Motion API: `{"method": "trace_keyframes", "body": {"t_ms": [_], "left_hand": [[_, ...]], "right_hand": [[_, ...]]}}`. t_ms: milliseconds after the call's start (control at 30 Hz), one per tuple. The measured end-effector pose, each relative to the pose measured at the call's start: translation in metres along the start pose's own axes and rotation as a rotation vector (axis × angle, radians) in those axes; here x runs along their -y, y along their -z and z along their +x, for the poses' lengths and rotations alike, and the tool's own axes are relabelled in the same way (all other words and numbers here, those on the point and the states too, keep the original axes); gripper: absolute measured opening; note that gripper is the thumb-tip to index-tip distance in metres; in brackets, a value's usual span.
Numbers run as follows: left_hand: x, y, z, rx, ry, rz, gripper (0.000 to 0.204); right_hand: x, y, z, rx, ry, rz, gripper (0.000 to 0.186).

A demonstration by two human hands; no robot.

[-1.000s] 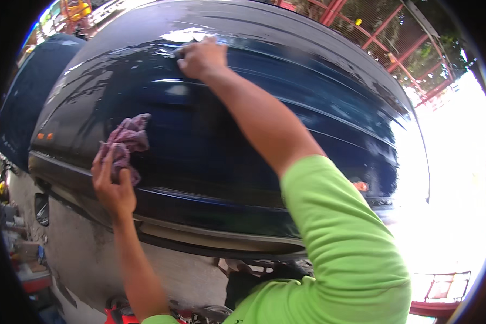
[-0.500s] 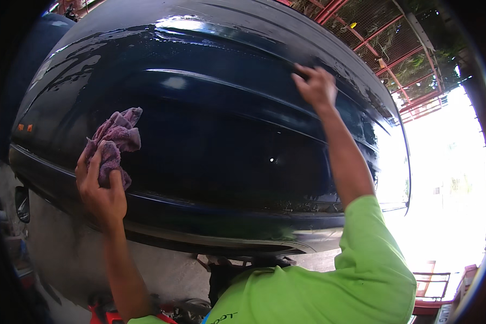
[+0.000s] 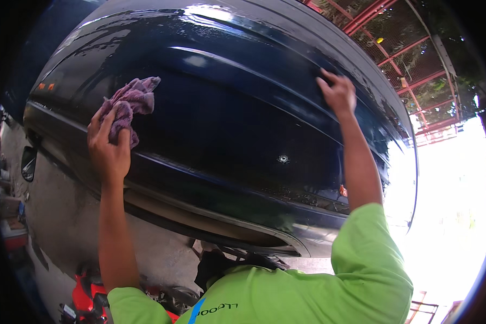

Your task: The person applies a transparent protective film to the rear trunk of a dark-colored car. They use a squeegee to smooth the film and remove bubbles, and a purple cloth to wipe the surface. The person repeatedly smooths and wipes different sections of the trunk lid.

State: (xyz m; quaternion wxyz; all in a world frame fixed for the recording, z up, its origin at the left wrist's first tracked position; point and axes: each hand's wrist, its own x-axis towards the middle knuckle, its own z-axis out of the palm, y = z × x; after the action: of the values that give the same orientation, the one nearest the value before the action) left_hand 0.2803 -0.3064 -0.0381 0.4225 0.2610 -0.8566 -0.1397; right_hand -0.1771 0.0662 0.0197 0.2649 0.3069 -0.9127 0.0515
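A dark blue car roof (image 3: 210,135) with a glossy, wet-looking surface spreads before me. Over its left part my left hand (image 3: 108,156) is closed on a crumpled purple cloth (image 3: 130,105), whose loose end stands up past the fingers. Farther out on the right, my right hand (image 3: 340,96) lies on the roof with its fingers stretched forward and the thumb apart. I see nothing in that hand, though its underside is hidden. Bright reflections lie across the far side of the roof.
The car's side mirror (image 3: 28,163) sticks out at the left. Below the near roof edge is a side window opening (image 3: 216,224). Red motorcycle parts (image 3: 86,294) stand at the lower left. A red metal frame with mesh (image 3: 405,81) rises at the upper right.
Both hands now appear higher in the picture and a little to the right, as does the car, so the view has shifted. The cloth stays in my left hand.
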Motion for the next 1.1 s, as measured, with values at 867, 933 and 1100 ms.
{"method": "trace_keyframes", "body": {"t_ms": [867,933,1100], "left_hand": [[-0.012,0.002,0.000,-0.030,0.035,0.017,0.043],[-0.011,0.002,0.001,-0.045,0.053,0.003,0.043],[-0.014,0.004,0.004,-0.050,0.093,-0.030,0.045]], "right_hand": [[-0.060,0.042,-0.043,0.066,-0.270,-0.018,0.042],[-0.124,0.049,-0.065,0.151,-0.581,-0.140,0.045],[0.016,0.014,-0.010,-0.018,-0.130,0.044,0.041]]}}
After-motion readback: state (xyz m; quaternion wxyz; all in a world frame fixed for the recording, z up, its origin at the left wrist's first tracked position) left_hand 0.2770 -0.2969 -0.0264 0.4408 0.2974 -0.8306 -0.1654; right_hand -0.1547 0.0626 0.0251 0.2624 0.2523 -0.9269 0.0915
